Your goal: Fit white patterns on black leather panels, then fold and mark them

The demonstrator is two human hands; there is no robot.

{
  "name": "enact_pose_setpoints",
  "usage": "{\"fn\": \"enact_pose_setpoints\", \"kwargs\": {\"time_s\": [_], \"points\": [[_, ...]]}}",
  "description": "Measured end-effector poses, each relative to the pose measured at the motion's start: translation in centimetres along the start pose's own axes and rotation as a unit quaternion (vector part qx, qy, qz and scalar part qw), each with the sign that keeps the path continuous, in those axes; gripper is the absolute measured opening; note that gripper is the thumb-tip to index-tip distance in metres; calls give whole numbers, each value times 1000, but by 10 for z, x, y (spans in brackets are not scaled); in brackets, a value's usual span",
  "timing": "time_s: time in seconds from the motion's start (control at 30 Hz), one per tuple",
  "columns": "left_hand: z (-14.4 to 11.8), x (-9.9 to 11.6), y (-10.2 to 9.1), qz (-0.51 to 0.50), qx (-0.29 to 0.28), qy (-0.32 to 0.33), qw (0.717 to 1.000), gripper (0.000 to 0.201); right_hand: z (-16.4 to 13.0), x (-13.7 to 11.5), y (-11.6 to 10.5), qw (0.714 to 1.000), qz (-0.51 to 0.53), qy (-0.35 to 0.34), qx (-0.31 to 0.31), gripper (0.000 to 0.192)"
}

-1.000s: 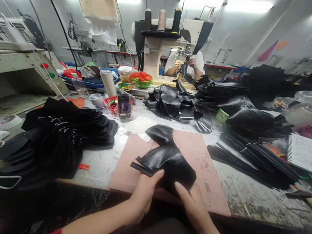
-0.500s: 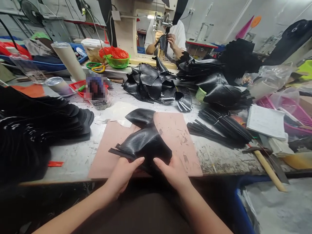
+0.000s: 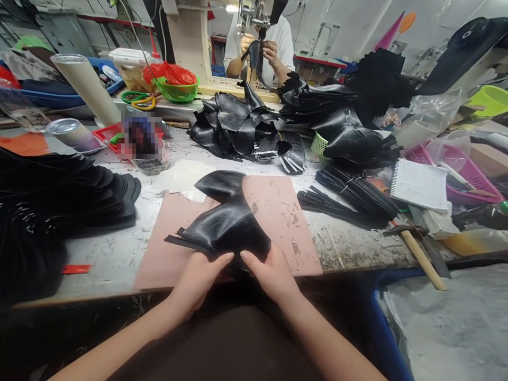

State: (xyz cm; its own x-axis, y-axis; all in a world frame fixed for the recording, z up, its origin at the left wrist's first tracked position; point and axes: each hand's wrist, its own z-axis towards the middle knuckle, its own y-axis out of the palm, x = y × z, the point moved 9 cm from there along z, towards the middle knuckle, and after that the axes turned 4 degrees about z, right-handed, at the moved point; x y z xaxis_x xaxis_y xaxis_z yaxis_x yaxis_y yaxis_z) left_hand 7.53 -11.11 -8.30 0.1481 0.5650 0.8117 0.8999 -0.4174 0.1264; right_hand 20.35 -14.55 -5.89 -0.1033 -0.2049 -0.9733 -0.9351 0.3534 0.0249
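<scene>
Far left on the worktop (image 3: 119,259): tall stack of cut black pieces (image 3: 55,201), a red tag (image 3: 76,269) lying near it. Centre: pink board (image 3: 278,211), with the black leather piece (image 3: 226,230) resting on its near edge. My left hand (image 3: 198,278) closes on the lower left edge, thumb on top; my right hand (image 3: 272,272) pinches the lower right edge likewise. Looks like the handling and squaring-up step; next move, I judge, needs a firm two-sided grip so the strips at its left end stay together. Right: strip bundles (image 3: 349,198), notebook (image 3: 420,185), hammer (image 3: 420,251). No readable brand or writing anywhere.
</scene>
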Motion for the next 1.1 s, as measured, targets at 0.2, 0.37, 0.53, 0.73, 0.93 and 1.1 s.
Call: {"fn": "enact_pose_setpoints", "kwargs": {"time_s": [0.2, 0.37, 0.53, 0.73, 0.93, 1.1], "points": [[2, -7, -3, 35, 30, 7, 999, 33, -1, 17, 4, 993, 87, 80, -21, 36], [4, -13, -9, 63, 53, 20, 996, 35, 0, 13, 4, 997, 61, 50, -22, 30], [1, 2, -11, 87, 70, 70, 991, 33, -1, 6, -1, 1000, 6, 2, 6, 27], [2, 1, -10, 117, 67, 64, 989, 29, -2, 14, -1, 998, 15, 52, -38, 15], [4, -6, -12, 81, 86, 58, 991, 33, -4, 14, 1, 996, 10, 64, -60, 19], [-1, -7, -5, 4, 88, 33, 996, 32, -5, 3, -7, 999, -47, 10, -20, 19]]}}
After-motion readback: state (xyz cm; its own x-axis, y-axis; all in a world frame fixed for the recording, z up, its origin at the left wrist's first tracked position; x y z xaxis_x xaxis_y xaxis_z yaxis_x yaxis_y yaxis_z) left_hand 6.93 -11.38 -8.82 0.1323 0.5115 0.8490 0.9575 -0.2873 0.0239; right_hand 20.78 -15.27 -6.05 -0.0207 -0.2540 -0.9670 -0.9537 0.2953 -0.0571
